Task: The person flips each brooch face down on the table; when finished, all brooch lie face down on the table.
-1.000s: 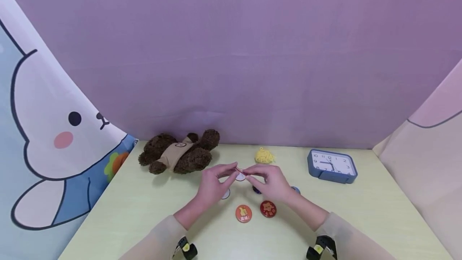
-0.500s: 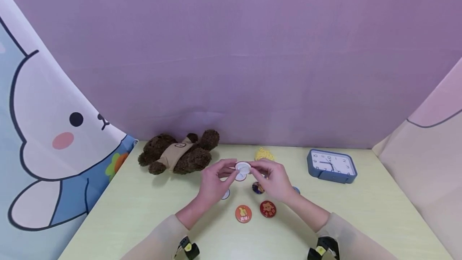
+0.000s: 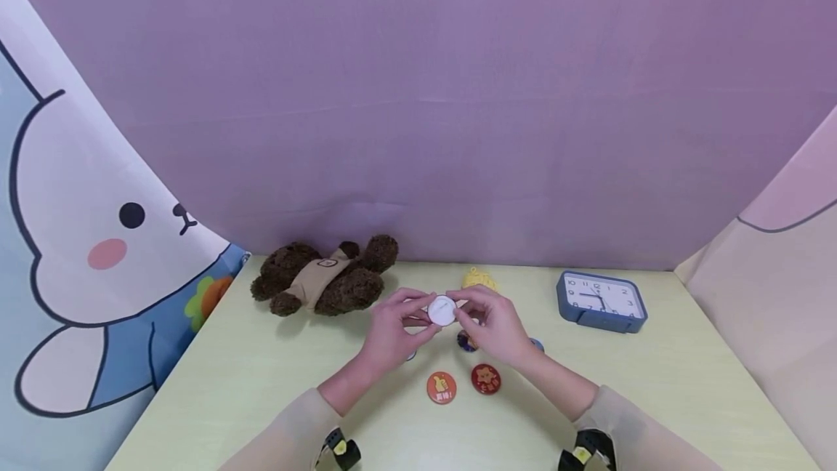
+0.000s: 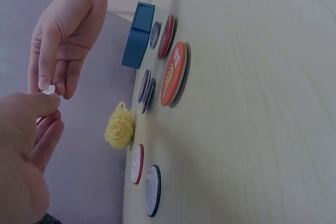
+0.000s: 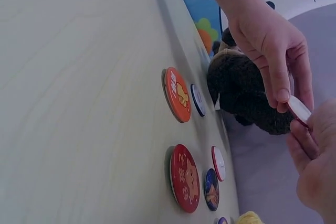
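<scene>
Over the middle of the table, my left hand (image 3: 394, 327) and right hand (image 3: 495, 327) hold a round pin badge (image 3: 442, 310) between them, its white back towards the head camera. In the right wrist view, the left thumb and fingers pinch one edge of the badge (image 5: 300, 109), and the right fingers hold the other side. Its red rim shows there. Below the hands lie an orange thumbs-up badge (image 3: 441, 388) and a red star badge (image 3: 486, 379). A dark patterned badge (image 3: 467, 341) lies near the right hand. White-backed badges (image 4: 153, 190) lie close by in the left wrist view.
A brown teddy bear (image 3: 320, 278) lies at the back left. Behind the hands sits a ball of yellow yarn (image 3: 479, 279). A blue clock (image 3: 602, 302) stands at the back right, before the purple backdrop (image 3: 418, 107).
The held badge has turned from nearly edge-on to showing its white back. Both hands stay almost in place, with the fingers shifting on its rim.
</scene>
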Action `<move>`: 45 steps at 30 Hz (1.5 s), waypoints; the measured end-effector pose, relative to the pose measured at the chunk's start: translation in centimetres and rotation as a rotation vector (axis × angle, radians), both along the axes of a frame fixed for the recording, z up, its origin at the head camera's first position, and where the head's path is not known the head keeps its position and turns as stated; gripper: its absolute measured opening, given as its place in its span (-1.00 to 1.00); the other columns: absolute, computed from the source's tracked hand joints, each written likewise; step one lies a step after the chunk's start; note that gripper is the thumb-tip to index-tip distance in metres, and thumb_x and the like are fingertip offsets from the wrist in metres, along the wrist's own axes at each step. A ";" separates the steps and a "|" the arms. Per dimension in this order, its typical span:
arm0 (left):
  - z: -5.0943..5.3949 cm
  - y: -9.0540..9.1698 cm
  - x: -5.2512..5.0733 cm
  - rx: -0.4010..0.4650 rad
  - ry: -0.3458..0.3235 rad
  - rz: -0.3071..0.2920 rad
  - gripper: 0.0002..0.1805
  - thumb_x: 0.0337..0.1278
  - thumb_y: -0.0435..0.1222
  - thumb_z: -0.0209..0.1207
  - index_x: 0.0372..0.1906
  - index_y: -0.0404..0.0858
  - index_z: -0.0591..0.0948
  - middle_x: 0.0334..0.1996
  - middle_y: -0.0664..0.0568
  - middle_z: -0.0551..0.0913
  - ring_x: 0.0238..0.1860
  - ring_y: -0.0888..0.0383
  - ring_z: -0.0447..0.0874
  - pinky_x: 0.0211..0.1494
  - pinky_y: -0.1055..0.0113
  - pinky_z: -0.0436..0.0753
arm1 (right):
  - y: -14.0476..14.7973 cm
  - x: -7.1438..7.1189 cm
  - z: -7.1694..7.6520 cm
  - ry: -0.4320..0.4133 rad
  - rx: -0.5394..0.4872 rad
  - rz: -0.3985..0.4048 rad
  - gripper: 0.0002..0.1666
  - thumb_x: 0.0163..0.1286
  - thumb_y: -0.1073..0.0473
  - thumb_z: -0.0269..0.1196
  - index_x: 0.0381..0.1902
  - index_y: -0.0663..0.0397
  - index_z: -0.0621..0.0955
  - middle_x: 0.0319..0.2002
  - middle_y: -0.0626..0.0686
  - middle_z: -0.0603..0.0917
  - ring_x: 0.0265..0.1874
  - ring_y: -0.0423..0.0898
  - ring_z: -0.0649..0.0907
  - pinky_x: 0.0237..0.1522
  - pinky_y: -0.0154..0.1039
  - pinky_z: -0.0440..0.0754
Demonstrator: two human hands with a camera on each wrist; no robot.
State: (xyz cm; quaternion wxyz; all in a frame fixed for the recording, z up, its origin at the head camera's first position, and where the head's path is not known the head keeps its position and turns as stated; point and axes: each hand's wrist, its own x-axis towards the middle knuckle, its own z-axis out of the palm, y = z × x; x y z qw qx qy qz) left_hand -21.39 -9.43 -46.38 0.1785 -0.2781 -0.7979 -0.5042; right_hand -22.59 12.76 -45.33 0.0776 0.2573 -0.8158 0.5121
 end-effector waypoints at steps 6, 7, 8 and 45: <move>-0.3 0.0 0.0 -0.110 -0.012 0.030 -0.51 0.07 -0.49 0.53 0.16 -0.45 0.73 -0.02 -0.21 0.73 -0.18 -0.02 0.89 -0.06 0.34 0.84 | 0.0 -0.2 -0.5 0.072 0.077 0.046 -0.46 0.26 0.44 0.50 0.22 0.17 0.71 0.04 0.11 0.75 -0.18 -0.09 0.81 0.02 -0.22 0.83; -0.4 0.0 0.0 -0.134 -0.005 0.034 -0.51 0.09 -0.48 0.53 0.17 -0.45 0.72 -0.03 -0.21 0.73 -0.16 -0.02 0.89 -0.05 0.32 0.84 | 0.0 -0.2 -0.6 0.081 0.090 0.054 -0.45 0.25 0.44 0.51 0.21 0.18 0.71 0.04 0.10 0.74 -0.17 -0.08 0.81 0.04 -0.18 0.83; -0.5 0.0 -0.1 -0.162 0.011 0.039 -0.51 0.09 -0.46 0.53 0.17 -0.45 0.72 -0.04 -0.20 0.73 -0.15 -0.02 0.88 -0.04 0.32 0.84 | 0.0 -0.2 -0.6 0.090 0.107 0.058 -0.44 0.23 0.43 0.52 0.21 0.18 0.71 0.03 0.10 0.74 -0.16 -0.08 0.81 0.06 -0.13 0.83; -3.8 -0.9 -1.1 -0.717 0.009 0.057 -0.58 0.04 -0.13 0.61 -0.02 -0.24 0.84 -0.26 0.05 0.85 -0.22 0.19 0.68 -0.04 0.34 0.73 | -1.3 -0.2 -3.7 0.297 0.568 0.098 -0.66 0.20 0.17 0.60 -0.08 0.12 0.82 -0.20 0.03 0.87 -0.17 -0.06 0.78 -0.05 -0.19 0.79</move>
